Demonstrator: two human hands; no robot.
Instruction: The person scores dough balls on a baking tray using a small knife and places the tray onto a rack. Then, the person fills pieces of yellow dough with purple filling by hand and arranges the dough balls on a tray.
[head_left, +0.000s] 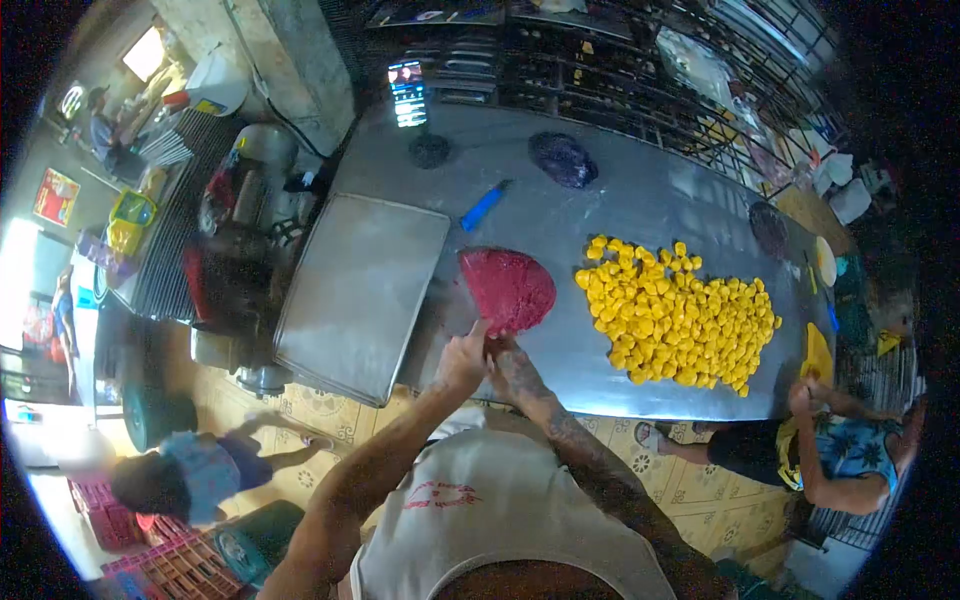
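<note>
A mound of magenta dough [508,289] lies on the metal table [560,385] in front of me. At its near edge my left hand [463,360] and my right hand [514,368] come together, fingers closed. Whatever sits between the fingers is hidden and too small to name. Just right of the mound spreads a wide heap of small yellow dough pieces [690,320]. A blue-handled scraper or knife [485,207] rests beyond the dough.
Left of the dough lies a large metal tray [365,290]. A lit phone [407,95] and a dark purple mass [563,160] are toward the back. Another person [850,450] works at the table's right end, near a yellow sheet [817,352]. A second person [190,470] is behind at left.
</note>
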